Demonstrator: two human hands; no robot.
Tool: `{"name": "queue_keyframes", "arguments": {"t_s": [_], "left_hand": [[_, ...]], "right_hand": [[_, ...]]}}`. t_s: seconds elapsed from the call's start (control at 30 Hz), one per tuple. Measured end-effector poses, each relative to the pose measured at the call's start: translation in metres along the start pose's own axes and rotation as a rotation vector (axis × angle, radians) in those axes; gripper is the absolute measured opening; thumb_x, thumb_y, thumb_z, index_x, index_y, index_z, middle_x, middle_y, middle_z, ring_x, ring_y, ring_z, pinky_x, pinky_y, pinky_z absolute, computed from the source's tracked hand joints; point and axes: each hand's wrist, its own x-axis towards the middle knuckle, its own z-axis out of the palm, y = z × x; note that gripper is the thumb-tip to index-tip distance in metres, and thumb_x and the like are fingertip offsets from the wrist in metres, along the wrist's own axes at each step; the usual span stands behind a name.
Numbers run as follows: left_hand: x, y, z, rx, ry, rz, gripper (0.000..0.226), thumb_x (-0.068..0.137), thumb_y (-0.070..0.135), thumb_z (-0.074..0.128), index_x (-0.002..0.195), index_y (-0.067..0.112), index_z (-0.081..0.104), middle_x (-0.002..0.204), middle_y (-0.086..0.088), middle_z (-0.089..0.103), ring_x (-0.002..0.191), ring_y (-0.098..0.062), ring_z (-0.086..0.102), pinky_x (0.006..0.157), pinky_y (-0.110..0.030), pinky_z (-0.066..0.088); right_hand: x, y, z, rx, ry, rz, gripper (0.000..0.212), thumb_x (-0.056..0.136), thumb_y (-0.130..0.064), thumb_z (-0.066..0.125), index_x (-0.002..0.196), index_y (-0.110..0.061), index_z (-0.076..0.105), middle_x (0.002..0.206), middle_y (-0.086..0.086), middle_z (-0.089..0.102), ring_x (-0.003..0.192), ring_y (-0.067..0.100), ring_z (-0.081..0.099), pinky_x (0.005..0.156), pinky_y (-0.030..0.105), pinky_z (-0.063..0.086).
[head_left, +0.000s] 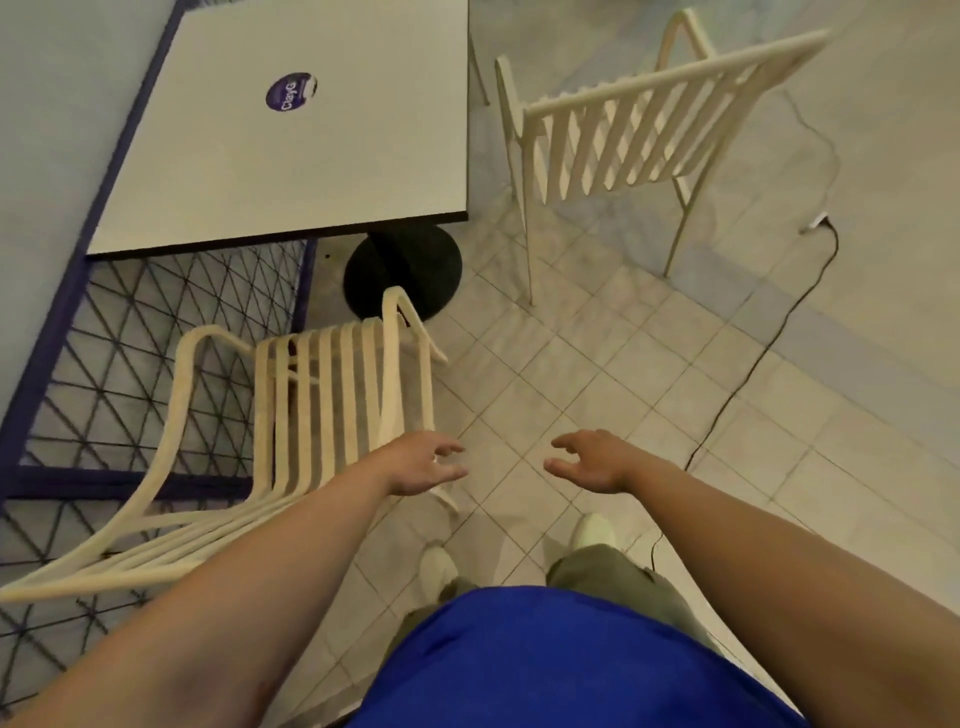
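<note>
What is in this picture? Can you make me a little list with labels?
table: white, purple sticker on top
near chair: cream slats, beside table
far chair: cream, right of table
left hand: open, empty, by near chair
right hand: open, empty, above floor
cable: black, on floor

The tiled floor carries a near slatted chair, a far slatted chair, the desk's black round base and a black cable. The desk bears a purple sticker.
</note>
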Motion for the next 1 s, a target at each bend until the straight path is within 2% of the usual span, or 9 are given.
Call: {"name": "queue_keyframes", "arguments": {"t_s": [0.17, 0.3, 0.43, 0.67, 1.0], "left_hand": [[0.036, 0.076, 0.003, 0.028, -0.027, 0.063, 0.059, 0.093, 0.053, 0.061, 0.145, 0.03, 0.049, 0.146, 0.0, 0.053, 0.133, -0.019, 0.049, 0.11, -0.039, 0.039], [0.058, 0.119, -0.003, 0.069, -0.032, 0.11, 0.059, 0.093, 0.054, 0.06, 0.145, 0.029, 0.049, 0.145, 0.001, 0.053, 0.131, -0.019, 0.05, 0.105, -0.034, 0.04], [0.081, 0.148, -0.019, 0.086, -0.038, 0.143, 0.058, 0.094, 0.052, 0.059, 0.147, 0.029, 0.048, 0.147, 0.0, 0.051, 0.133, -0.02, 0.048, 0.109, -0.039, 0.04], [0.149, 0.191, -0.066, 0.111, -0.051, 0.187, 0.059, 0.095, 0.051, 0.059, 0.148, 0.027, 0.046, 0.149, 0.001, 0.05, 0.134, -0.02, 0.047, 0.11, -0.041, 0.039], [0.246, 0.242, -0.165, 0.059, -0.105, 0.214, 0.066, 0.091, 0.056, 0.063, 0.147, 0.026, 0.047, 0.148, -0.001, 0.05, 0.134, -0.02, 0.048, 0.107, -0.034, 0.039]], "right_hand": [[-0.022, 0.062, -0.035, 0.043, 0.035, 0.067, 0.067, 0.097, -0.056, 0.044, 0.15, -0.016, 0.037, 0.153, 0.007, 0.041, 0.138, 0.025, 0.04, 0.112, 0.038, 0.032], [-0.03, 0.091, -0.063, 0.033, 0.048, 0.101, 0.067, 0.097, -0.057, 0.043, 0.15, -0.016, 0.037, 0.152, 0.007, 0.042, 0.139, 0.025, 0.039, 0.113, 0.037, 0.03], [-0.025, 0.108, -0.094, 0.041, 0.067, 0.116, 0.067, 0.097, -0.056, 0.044, 0.15, -0.015, 0.037, 0.152, 0.007, 0.043, 0.139, 0.024, 0.039, 0.113, 0.037, 0.031], [0.011, 0.136, -0.173, 0.045, 0.108, 0.148, 0.067, 0.097, -0.055, 0.046, 0.15, -0.016, 0.037, 0.152, 0.006, 0.043, 0.139, 0.022, 0.039, 0.113, 0.037, 0.031], [0.077, 0.157, -0.301, 0.032, 0.14, 0.189, 0.065, 0.098, -0.054, 0.044, 0.15, -0.016, 0.037, 0.152, 0.006, 0.043, 0.139, 0.023, 0.039, 0.113, 0.036, 0.031]]}}
